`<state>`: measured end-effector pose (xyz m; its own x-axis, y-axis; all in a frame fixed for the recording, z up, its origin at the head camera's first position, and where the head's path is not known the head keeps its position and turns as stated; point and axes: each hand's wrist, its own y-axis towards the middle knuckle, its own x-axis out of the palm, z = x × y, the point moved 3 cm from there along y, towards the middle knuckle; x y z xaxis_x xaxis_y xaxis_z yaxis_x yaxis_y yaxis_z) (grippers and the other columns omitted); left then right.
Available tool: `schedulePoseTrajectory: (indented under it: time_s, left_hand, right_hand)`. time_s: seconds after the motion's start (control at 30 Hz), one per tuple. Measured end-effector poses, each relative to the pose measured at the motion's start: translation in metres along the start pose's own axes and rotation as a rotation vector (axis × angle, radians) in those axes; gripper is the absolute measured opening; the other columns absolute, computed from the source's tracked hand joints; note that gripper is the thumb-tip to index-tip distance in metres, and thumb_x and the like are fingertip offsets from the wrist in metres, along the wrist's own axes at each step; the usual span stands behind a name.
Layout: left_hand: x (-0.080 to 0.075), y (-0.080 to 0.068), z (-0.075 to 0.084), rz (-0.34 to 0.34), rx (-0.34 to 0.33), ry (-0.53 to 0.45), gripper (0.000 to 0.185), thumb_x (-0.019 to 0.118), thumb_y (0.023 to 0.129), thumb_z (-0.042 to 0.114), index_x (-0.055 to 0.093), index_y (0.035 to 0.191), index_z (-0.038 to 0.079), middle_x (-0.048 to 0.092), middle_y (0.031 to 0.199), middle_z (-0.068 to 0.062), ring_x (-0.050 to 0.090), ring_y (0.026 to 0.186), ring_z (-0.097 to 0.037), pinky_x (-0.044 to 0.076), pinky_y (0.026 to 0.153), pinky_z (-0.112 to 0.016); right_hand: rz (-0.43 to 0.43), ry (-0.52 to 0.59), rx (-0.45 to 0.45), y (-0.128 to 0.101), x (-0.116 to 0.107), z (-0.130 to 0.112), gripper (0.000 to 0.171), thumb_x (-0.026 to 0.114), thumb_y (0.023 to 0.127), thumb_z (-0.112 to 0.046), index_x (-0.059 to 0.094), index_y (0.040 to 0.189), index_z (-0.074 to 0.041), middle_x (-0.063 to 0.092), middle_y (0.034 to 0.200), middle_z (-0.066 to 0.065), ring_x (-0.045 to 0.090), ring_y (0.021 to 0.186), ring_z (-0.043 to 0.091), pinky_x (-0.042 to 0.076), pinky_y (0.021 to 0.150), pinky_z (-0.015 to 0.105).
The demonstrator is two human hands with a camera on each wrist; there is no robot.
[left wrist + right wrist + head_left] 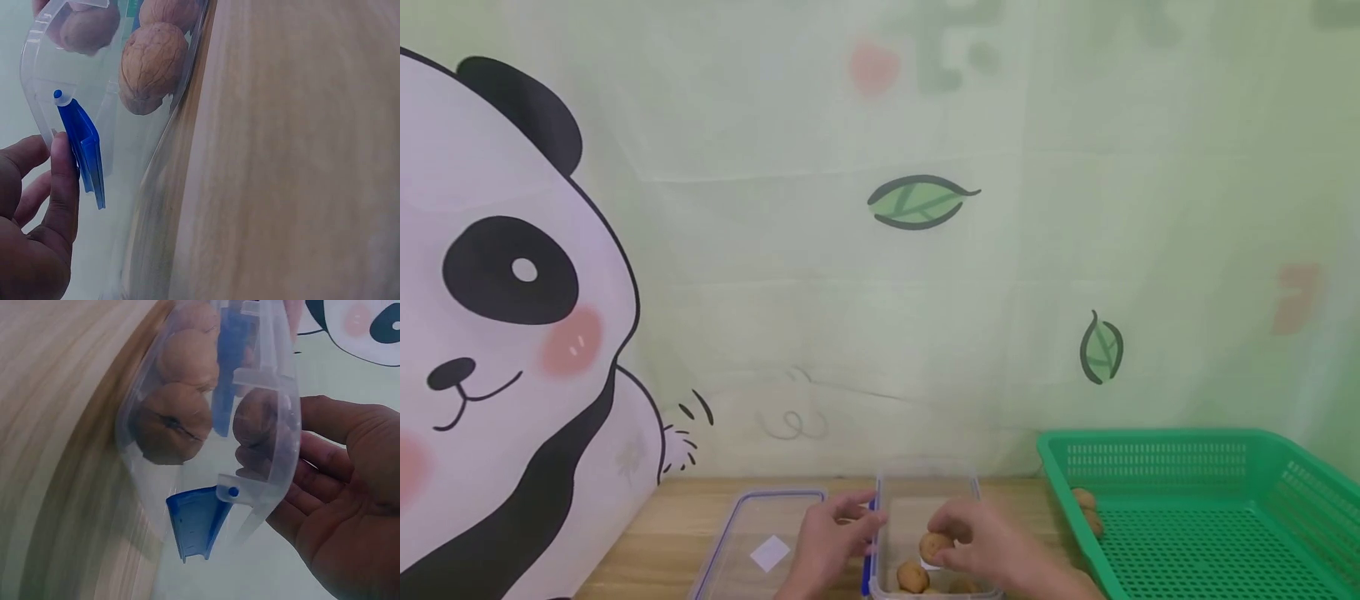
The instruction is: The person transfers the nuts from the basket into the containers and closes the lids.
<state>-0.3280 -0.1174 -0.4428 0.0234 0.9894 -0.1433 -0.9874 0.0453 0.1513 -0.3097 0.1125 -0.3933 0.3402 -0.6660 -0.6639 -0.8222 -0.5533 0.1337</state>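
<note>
A clear plastic box [927,474] with blue latches stands on the table in front of me. My right hand [985,537] reaches over its right side and pinches a walnut [936,548] inside the box, below the rim. Several walnuts [174,424] lie on the box's floor at the near end. At the box's left rim is my left hand [831,537], thumb and fingers gripping the edge. A blue latch [84,147] hangs down beside those fingers in the left wrist view.
Left of the box lies a clear lid [741,517] with a blue-lined edge and a white label [770,552]. On the right stands a green basket [1157,436], with walnuts [1084,500] at its left wall. A printed panda cloth [760,250] hangs behind the wooden table [647,542].
</note>
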Motion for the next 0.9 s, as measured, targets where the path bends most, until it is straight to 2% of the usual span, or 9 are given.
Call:
schedulePoseTrajectory:
  time_s: [0.23, 0.37, 0.5, 0.6, 0.73, 0.9]
  left_hand:
    - [-0.001, 0.000, 0.000, -0.001, -0.010, 0.001, 0.046, 0.082, 0.094, 0.013, 0.067, 0.133, -0.006, 0.070, 0.100, -0.011, 0.073, 0.085, -0.026, 0.068, 0.072, -0.033]
    - [-0.001, 0.000, 0.000, 0.000, -0.012, 0.005, 0.044, 0.081, 0.095, 0.012, 0.067, 0.133, -0.005, 0.071, 0.100, -0.011, 0.073, 0.084, -0.023, 0.067, 0.072, -0.033]
    - [-0.001, 0.001, -0.001, -0.002, -0.005, -0.002, 0.045, 0.082, 0.095, 0.012, 0.067, 0.134, -0.006, 0.070, 0.101, -0.011, 0.072, 0.083, -0.021, 0.067, 0.072, -0.032]
    - [-0.001, 0.001, -0.002, -0.003, -0.001, -0.007, 0.046, 0.082, 0.095, 0.013, 0.067, 0.133, -0.006, 0.070, 0.101, -0.011, 0.072, 0.083, -0.021, 0.067, 0.072, -0.032]
    - [-0.001, 0.001, -0.001, 0.002, -0.009, 0.007, 0.046, 0.082, 0.095, 0.014, 0.067, 0.133, -0.005, 0.071, 0.100, -0.010, 0.073, 0.083, -0.022, 0.067, 0.072, -0.033]
    - [-0.001, 0.002, -0.001, 0.002, -0.015, 0.019, 0.045, 0.082, 0.095, 0.013, 0.067, 0.133, -0.005, 0.071, 0.100, -0.010, 0.073, 0.084, -0.022, 0.067, 0.072, -0.033]
  right_hand:
    - [-0.063, -0.013, 0.078, 0.000, 0.002, 0.005, 0.018, 0.080, 0.090, -0.002, 0.076, 0.106, -0.009, 0.073, 0.101, -0.002, 0.067, 0.098, 0.023, 0.060, 0.091, 0.059]
    - [-0.078, -0.033, 0.058, -0.002, 0.003, 0.004, 0.017, 0.081, 0.091, -0.005, 0.076, 0.106, -0.010, 0.073, 0.102, -0.004, 0.067, 0.098, 0.020, 0.061, 0.090, 0.053]
    - [-0.092, -0.087, 0.016, -0.004, 0.004, 0.003, 0.014, 0.082, 0.092, -0.010, 0.077, 0.105, -0.012, 0.071, 0.099, -0.009, 0.062, 0.090, 0.011, 0.059, 0.083, 0.038]
    - [-0.098, -0.141, -0.011, -0.004, 0.006, 0.003, 0.012, 0.082, 0.092, -0.014, 0.078, 0.103, -0.015, 0.069, 0.096, -0.012, 0.060, 0.086, 0.006, 0.057, 0.080, 0.032]
    - [-0.105, -0.193, -0.033, -0.002, 0.009, 0.004, 0.010, 0.083, 0.093, -0.016, 0.079, 0.102, -0.016, 0.069, 0.095, -0.015, 0.060, 0.085, 0.003, 0.058, 0.079, 0.029]
    - [-0.101, -0.234, -0.112, 0.000, 0.012, 0.005, 0.008, 0.083, 0.093, -0.015, 0.079, 0.101, -0.016, 0.069, 0.092, -0.018, 0.058, 0.080, 0.000, 0.056, 0.074, 0.024]
